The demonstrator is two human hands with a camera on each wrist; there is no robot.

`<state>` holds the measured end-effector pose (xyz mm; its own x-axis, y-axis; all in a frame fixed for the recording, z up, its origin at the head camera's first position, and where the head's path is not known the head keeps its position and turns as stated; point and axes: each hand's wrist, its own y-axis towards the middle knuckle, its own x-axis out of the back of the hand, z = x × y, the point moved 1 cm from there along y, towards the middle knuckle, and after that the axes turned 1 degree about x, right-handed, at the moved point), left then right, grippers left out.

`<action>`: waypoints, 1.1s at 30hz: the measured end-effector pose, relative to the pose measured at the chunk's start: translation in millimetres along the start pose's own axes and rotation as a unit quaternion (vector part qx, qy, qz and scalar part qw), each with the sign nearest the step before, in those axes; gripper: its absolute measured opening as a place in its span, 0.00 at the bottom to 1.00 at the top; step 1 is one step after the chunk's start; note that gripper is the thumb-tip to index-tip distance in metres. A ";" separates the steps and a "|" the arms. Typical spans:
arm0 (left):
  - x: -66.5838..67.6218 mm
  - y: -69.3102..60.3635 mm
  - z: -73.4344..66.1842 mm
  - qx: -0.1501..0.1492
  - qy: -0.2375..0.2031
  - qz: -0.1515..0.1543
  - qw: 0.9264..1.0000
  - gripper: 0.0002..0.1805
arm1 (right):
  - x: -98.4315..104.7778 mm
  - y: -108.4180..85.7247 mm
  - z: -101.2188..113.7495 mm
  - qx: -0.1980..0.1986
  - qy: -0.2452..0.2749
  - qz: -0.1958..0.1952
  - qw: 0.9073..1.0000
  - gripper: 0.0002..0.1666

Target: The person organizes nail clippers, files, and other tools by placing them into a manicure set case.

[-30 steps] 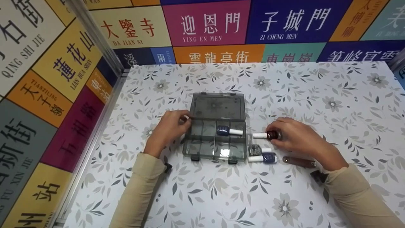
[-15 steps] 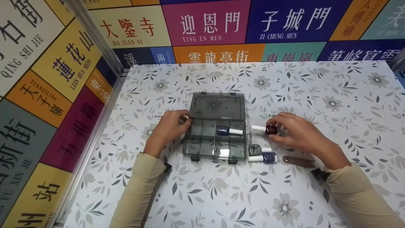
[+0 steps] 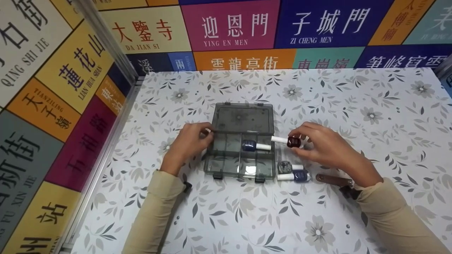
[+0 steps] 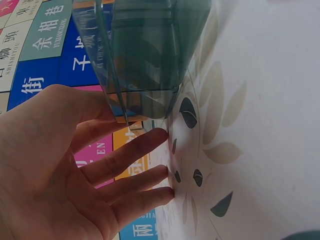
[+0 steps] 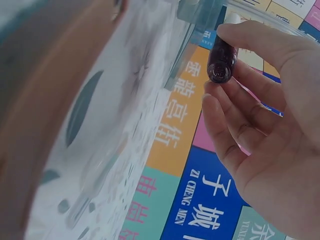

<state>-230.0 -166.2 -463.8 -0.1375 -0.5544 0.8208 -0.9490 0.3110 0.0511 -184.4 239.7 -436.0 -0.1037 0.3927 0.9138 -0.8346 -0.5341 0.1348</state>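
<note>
My right hand (image 3: 323, 144) pinches a dark red nail polish bottle (image 3: 293, 141) between thumb and fingers, its white cap pointing left over the right edge of a smoky clear compartment box (image 3: 231, 165). In the right wrist view, the base of the red bottle (image 5: 220, 67) faces the camera. The box's lid lies open toward the back. A blue nail polish bottle (image 3: 249, 145) lies in a back right compartment. My left hand (image 3: 189, 143) touches the box's left side. The left wrist view has its fingers (image 4: 135, 155) extended, with thumb and index near the box corner.
Right of the box lie a glittery grey nail polish bottle (image 3: 284, 167) and another blue one (image 3: 301, 175). A brown bar-shaped object (image 3: 333, 180) lies near my right wrist. The floral-covered table (image 3: 226, 218) meets sign-printed walls at the back and left.
My right hand has lifted the red nail polish bottle and carried it left and slightly back, to the box's right edge. My left hand and the box have stayed in place.
</note>
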 end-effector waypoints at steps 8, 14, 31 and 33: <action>0.3 -0.5 0.4 -0.003 -0.002 -0.001 1.000 0.11 | -3.8 11.8 13.4 -0.001 0.012 0.003 1.000 0.24; 0.6 -0.6 0.4 -0.004 -0.008 -0.002 1.000 0.10 | -7.8 17.3 20.8 0.000 0.022 0.003 1.000 0.24; -0.7 0.4 3.7 -0.007 -0.007 -0.003 1.000 0.11 | -22.1 31.3 35.0 -0.005 0.052 0.034 0.998 0.25; -0.8 0.4 4.0 -0.007 -0.007 -0.003 1.000 0.11 | -23.9 32.9 36.4 -0.007 0.050 0.038 0.998 0.25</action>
<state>-231.5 -168.8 -466.7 -0.1348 -0.5665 0.8129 -0.9460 0.3178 0.0646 -189.7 185.4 -439.5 -0.2201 0.4252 0.8780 -0.8294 -0.5552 0.0610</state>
